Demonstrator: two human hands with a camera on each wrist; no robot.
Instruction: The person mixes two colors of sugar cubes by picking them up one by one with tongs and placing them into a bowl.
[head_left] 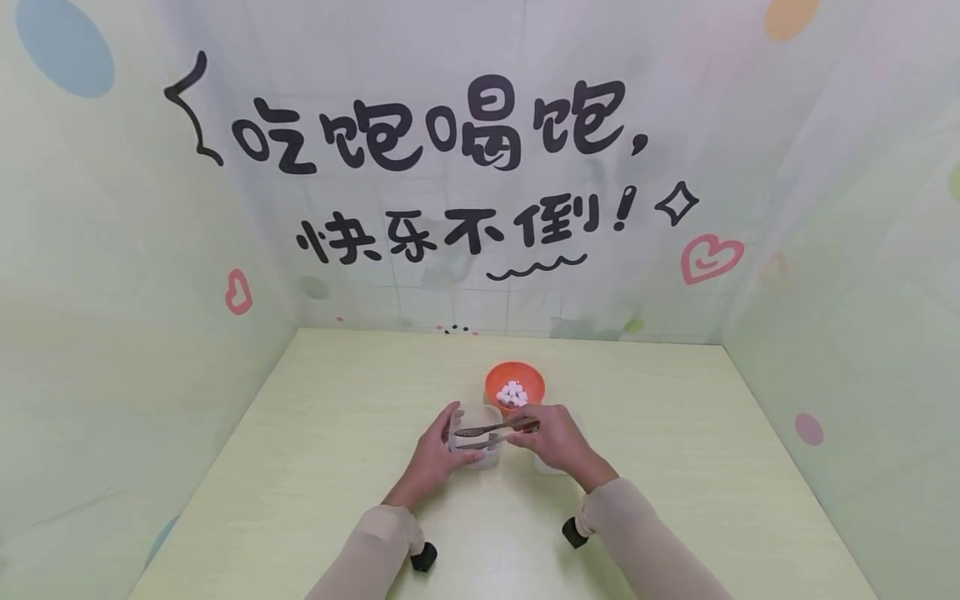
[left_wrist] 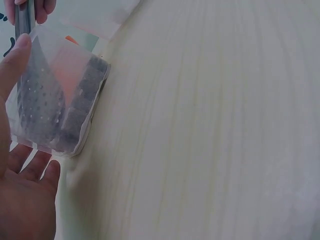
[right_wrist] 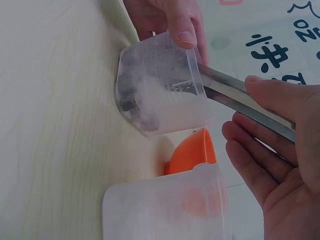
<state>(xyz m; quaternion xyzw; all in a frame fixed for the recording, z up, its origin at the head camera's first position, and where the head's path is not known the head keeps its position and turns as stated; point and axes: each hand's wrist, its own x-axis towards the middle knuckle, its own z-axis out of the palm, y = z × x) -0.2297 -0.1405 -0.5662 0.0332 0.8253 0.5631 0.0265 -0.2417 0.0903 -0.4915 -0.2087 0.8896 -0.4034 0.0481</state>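
My left hand (head_left: 433, 457) steadies a small clear plastic box (right_wrist: 170, 112), its thumb at the rim and its fingers against the opposite side. Dark cube-shaped pieces (left_wrist: 82, 97) lie along the bottom of this box, seen through its cloudy wall. Metal tongs (head_left: 483, 431) are gripped by my right hand (head_left: 557, 437), thumb on one arm and fingers on the other. Their perforated ends reach down inside the box, among or close to the dark pieces; I cannot tell whether they pinch one.
Just behind the box stands an orange bowl (head_left: 516, 367) with several small white pieces (head_left: 513, 394) in it. A second translucent box (right_wrist: 160, 210) is beneath my right forearm, on the pale table (head_left: 300, 467). Printed fabric walls (head_left: 825, 333) enclose the back and sides.
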